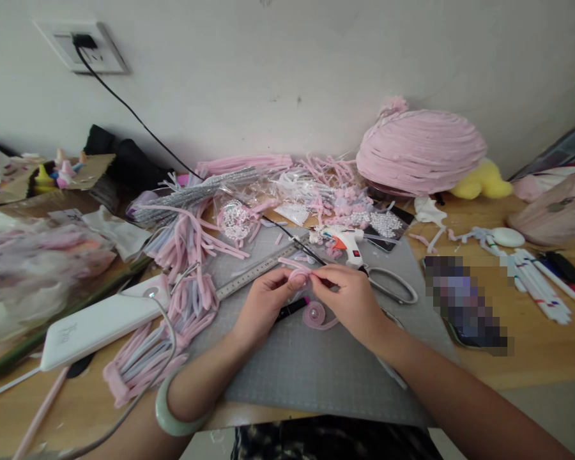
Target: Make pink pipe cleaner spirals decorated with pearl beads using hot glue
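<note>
Above the grey cutting mat, both my hands pinch one pink fuzzy pipe cleaner, which is bent into a small curl. My left hand grips the curl between thumb and fingers. My right hand is closed at its right side, fingertips pressed together on the strand. Just below lies a pink pipe cleaner spiral with a pearl-like bead at its centre. A black marker sits partly behind my left hand. Scissors lie beyond my right hand, their blades partly hidden by it.
A white hot glue gun and a steel ruler lie at the mat's far side. Pipe cleaner bundles and a white power bank with a cable are left. Right are a phone, white markers and a large pink bundle.
</note>
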Motion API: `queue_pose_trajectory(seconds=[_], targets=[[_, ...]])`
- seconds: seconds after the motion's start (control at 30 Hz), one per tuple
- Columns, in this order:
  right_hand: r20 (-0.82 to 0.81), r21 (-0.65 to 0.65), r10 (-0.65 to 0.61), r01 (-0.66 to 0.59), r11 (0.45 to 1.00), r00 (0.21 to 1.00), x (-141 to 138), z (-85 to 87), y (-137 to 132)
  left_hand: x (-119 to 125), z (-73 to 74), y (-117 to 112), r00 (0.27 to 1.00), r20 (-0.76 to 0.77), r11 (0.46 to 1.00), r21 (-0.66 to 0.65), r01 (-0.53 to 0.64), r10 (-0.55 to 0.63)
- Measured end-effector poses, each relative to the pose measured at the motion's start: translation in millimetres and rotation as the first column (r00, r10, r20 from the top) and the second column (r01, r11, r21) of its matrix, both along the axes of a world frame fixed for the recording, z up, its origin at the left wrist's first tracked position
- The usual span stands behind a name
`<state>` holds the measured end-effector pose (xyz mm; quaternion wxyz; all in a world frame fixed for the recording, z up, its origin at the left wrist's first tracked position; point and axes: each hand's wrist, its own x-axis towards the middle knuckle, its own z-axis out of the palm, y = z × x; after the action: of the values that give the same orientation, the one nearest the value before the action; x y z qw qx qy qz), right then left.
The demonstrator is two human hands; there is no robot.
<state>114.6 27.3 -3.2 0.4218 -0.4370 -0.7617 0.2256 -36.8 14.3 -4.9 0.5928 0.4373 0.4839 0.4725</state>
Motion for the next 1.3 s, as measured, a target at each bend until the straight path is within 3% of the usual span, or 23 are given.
queue_pose_trajectory(seconds=[0.33,0.5,0.57,0.63,0.7,0.77,1.03,1.17,1.3], targets=[[0.034,-0.094,-0.066,0.069,0.993,0.997,1.4,3.8,1.8,-6.5,2.6,5.7,0.971,-0.233,0.985,0.150,0.080,-0.044],[0.031,-0.165,-0.018,0.023,0.986,0.999,1.9,4.6,2.2,-13.1,3.8,7.8,0.902,-0.422,0.948,0.313,0.054,0.088],[0.021,-0.204,0.002,0.002,0.979,1.000,2.0,4.8,1.5,-18.2,4.2,7.8,0.822,-0.525,0.883,0.466,0.062,0.220],[0.019,-0.229,0.012,-0.008,0.973,1.000,1.9,5.1,0.8,-24.3,5.7,7.9,0.697,-0.631,0.772,0.611,0.175,0.342],[0.024,-0.233,0.033,-0.026,0.972,0.999,1.8,5.3,0.2,-30.3,8.0,8.2,0.580,-0.716,0.667,0.653,0.359,0.389],[0.032,-0.218,0.055,-0.047,0.975,0.998,1.6,5.1,0.0,-35.1,9.9,8.8,0.514,-0.774,0.615,0.619,0.489,0.370],[0.059,-0.104,0.085,-0.079,0.991,0.995,1.5,3.6,-0.7,-40.8,10.2,10.9,0.426,-0.860,0.618,0.501,0.606,0.280],[0.083,-0.072,0.103,-0.097,0.993,0.991,1.6,3.8,-1.0,-38.5,11.1,10.8,0.435,-0.875,0.660,0.456,0.597,0.211],[0.070,-0.066,0.120,-0.115,0.991,0.990,1.3,3.6,-0.8,-31.6,13.5,10.2,0.501,-0.850,0.735,0.442,0.515,0.160]])
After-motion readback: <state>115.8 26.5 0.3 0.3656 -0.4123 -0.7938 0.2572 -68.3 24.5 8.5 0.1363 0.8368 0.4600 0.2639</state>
